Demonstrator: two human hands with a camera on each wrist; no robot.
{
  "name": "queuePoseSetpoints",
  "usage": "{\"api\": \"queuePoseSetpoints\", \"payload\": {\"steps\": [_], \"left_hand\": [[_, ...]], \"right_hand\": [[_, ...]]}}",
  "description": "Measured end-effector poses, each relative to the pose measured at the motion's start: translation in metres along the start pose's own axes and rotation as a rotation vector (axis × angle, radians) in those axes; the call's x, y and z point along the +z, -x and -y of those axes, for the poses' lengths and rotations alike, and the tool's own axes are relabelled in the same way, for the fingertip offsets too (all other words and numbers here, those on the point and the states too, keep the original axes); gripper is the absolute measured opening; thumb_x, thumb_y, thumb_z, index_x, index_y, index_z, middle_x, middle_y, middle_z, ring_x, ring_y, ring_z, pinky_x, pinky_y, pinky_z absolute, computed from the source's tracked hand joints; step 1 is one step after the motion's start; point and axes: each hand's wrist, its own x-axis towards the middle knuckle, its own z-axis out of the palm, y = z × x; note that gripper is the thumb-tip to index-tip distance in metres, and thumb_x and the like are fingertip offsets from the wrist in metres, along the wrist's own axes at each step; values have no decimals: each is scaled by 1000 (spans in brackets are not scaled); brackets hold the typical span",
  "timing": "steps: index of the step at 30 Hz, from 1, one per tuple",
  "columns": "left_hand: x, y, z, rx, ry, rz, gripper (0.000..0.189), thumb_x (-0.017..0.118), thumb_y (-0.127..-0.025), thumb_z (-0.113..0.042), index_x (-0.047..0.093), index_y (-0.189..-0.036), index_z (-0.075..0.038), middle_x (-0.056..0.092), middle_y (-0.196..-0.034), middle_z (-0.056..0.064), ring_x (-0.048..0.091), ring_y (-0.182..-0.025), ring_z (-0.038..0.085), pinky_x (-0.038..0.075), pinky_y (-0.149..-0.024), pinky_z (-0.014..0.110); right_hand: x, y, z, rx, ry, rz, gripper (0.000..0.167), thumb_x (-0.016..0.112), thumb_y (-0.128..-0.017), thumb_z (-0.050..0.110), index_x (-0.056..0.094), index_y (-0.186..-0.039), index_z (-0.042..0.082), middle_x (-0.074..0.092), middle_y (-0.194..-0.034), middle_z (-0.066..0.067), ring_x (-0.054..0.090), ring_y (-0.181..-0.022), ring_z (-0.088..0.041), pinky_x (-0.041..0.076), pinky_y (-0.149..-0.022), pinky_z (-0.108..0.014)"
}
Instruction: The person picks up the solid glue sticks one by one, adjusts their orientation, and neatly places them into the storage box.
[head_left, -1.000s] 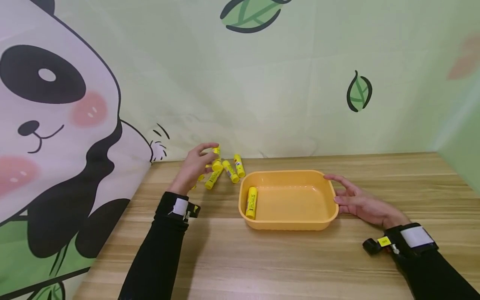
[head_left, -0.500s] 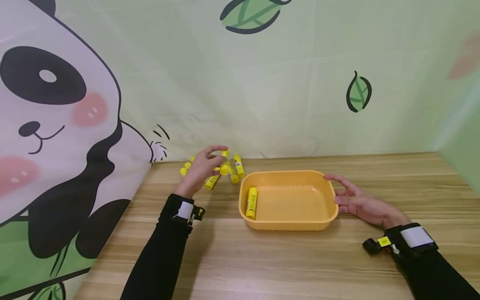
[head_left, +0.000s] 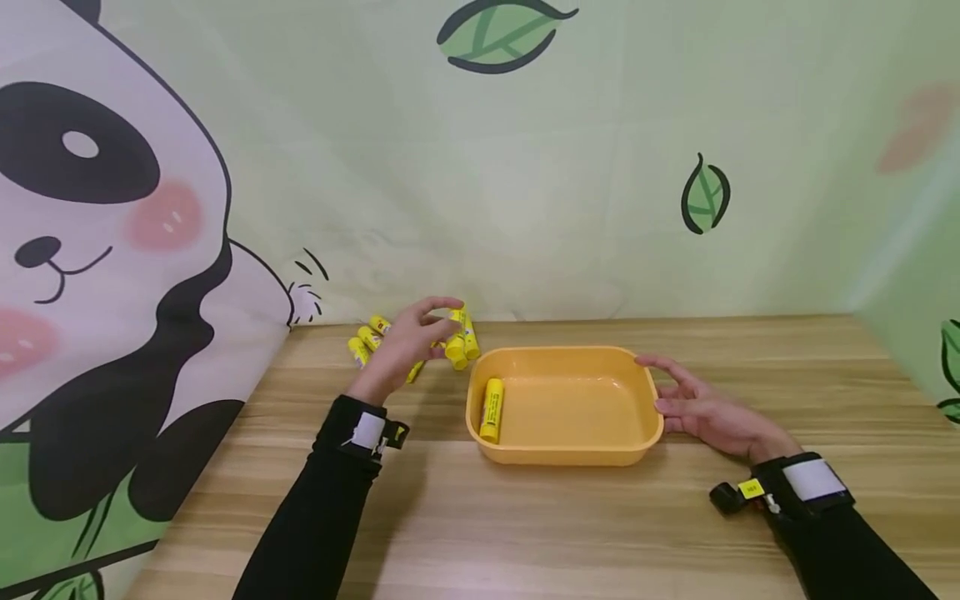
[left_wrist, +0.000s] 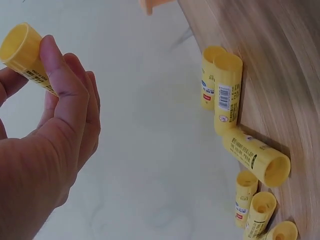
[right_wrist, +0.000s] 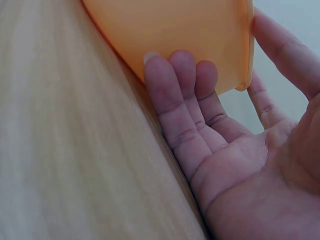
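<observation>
My left hand [head_left: 405, 346] pinches a yellow glue stick [left_wrist: 29, 59] between thumb and fingers, above the table at the back, left of a tray. Under and beside that hand lie several other yellow glue sticks [left_wrist: 229, 92], partly hidden in the head view. The orange-yellow plastic tray [head_left: 562, 456] stands in the middle, with one glue stick [head_left: 491, 410] lying along its left end. At the tray's right end, my right hand [head_left: 705, 408] touches the outer wall and rim with extended fingers [right_wrist: 165, 85].
A wood-grain table [head_left: 570, 533] lies under everything. Behind it rises a pale green cloth backdrop [head_left: 570, 225] with a panda [head_left: 168, 217] printed at the left and leaves above. Both wrists wear black straps with small cameras.
My left hand has carried the pinched glue stick slightly right, uncovering several glue sticks at its left. The right hand stays at the tray. The head view has shifted a little.
</observation>
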Motion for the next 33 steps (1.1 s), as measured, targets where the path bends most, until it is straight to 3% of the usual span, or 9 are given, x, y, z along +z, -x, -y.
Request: {"api": "queuePoseSetpoints", "payload": {"steps": [9, 21, 28, 33], "left_hand": [[10, 3, -2, 27, 29, 65, 43, 64, -101, -19, 57, -143, -10, 61, -131, 18, 58, -98, 25, 56, -80, 32], [25, 7, -8, 5, 11, 102, 41, 67, -100, -20, 59, -139, -14, 63, -121, 15, 60, -100, 28, 56, -95, 49], [34, 9, -8, -15, -14, 158, 41, 68, -100, -21, 59, -139, -14, 59, -126, 16, 61, -105, 28, 59, -89, 37], [41, 10, -6, -20, -7, 202, 44, 68, -101, -19, 57, -143, -10, 58, -125, 19, 62, -106, 30, 60, -89, 38]], "right_hand": [[0, 0, 0, 12, -1, -23, 61, 48, -108, 0, 30, -159, 27, 57, -143, -16, 66, -121, -29, 55, -100, -42], [3, 0, 3, 33, -8, -35, 60, 52, -107, 3, 32, -157, 30, 57, -141, -16, 66, -120, -28, 55, -100, -41], [3, 0, 3, 37, -2, -43, 60, 51, -107, 2, 32, -157, 30, 55, -142, -19, 66, -120, -29, 55, -101, -42], [3, 0, 3, 36, 7, -50, 60, 50, -107, 2, 32, -157, 30, 56, -141, -17, 66, -120, -29, 55, -101, -42]]}}
